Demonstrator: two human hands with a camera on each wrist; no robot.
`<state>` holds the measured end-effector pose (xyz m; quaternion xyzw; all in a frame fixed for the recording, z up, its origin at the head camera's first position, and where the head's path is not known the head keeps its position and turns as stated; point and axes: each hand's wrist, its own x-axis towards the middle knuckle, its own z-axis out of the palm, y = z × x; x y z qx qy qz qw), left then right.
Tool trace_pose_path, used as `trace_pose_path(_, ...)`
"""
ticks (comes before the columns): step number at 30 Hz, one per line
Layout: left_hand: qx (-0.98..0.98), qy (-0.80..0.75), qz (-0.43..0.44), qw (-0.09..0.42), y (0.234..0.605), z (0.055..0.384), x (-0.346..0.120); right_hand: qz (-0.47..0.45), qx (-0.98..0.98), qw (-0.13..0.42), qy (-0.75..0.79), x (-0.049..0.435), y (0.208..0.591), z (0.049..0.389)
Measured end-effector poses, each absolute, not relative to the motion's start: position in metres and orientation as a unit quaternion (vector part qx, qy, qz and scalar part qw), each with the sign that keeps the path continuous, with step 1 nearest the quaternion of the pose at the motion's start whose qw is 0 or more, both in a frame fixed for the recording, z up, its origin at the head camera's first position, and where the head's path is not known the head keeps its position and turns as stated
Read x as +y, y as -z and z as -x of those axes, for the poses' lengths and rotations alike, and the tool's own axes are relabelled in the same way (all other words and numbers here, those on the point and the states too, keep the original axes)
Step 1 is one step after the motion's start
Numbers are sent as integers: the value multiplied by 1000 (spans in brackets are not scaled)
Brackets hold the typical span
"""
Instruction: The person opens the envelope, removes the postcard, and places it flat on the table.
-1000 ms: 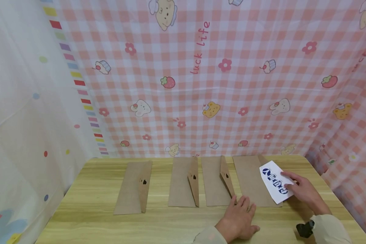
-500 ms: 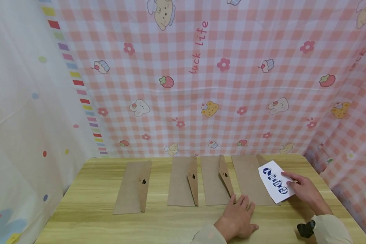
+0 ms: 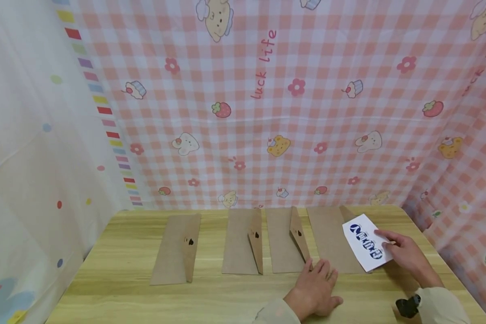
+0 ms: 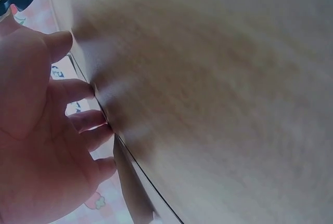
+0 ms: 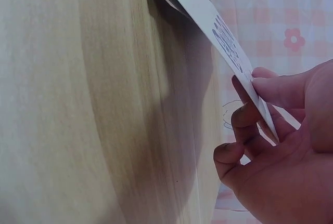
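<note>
Between thumb and fingers, my right hand [image 3: 409, 257] pinches a white card [image 3: 364, 238] with dark blue lettering. The card overlaps the rightmost brown paper envelope [image 3: 328, 245]; the right wrist view shows the card [image 5: 208, 18] slanting above the tabletop, its far end close to the envelope's flap. Fingers spread and relaxed, my left hand [image 3: 313, 290] rests on the table, its fingertips at the near end of the adjoining envelope [image 3: 281, 247]. That envelope's flap stands partly raised. From the left wrist, the palm and fingertips of the left hand [image 4: 47, 130] show against the wooden surface.
Two more brown envelopes lie to the left: one near the middle [image 3: 239, 247] with a raised flap, another further left [image 3: 172, 252]. All sit on a wood-grain table [image 3: 146, 301]. A pink checked cloth [image 3: 243, 90] hangs behind, and a white dotted cloth [image 3: 44, 135] at left.
My right thumb has slid slightly toward the card's right edge, uncovering a bit more lettering. The left hand and the envelopes stay where they were.
</note>
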<state>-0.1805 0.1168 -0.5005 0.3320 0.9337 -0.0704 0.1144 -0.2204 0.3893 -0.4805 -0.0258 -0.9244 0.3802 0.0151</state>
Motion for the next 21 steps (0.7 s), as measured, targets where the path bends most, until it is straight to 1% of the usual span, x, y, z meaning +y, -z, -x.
trace_pose_path(13,932,72,-335,115,499,180,116,31,-926,11,-377,393,482,217)
trace_pose_path(21,934,69,-334,109,499,180,117,24,-913,15,-407,394,484,212)
